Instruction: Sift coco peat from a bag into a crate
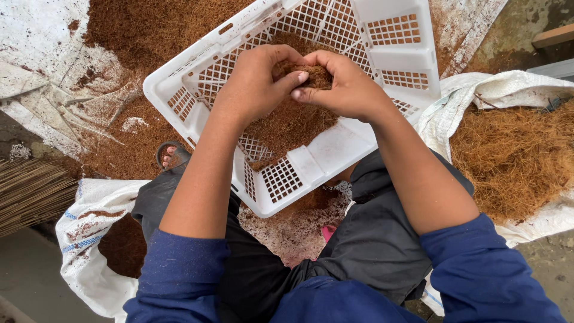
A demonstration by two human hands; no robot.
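Both hands meet over a white perforated plastic crate [391, 57] that rests tilted on my lap. My left hand [254, 84] and my right hand [347, 87] press together around a clump of brown fibrous coir [314, 76], thumbs and fingertips pinching it. Inside the crate lies a loose pile of the same reddish-brown coir [293, 122], directly below the hands. My sleeves are blue and my trousers dark.
A heap of fine brown coir [149, 30] spreads over white sheeting at the upper left. At right, an open white sack [508, 87] holds coarse golden fibre [514, 155]. Another white sack [89, 239] lies lower left, beside a bundle of thin sticks [27, 191].
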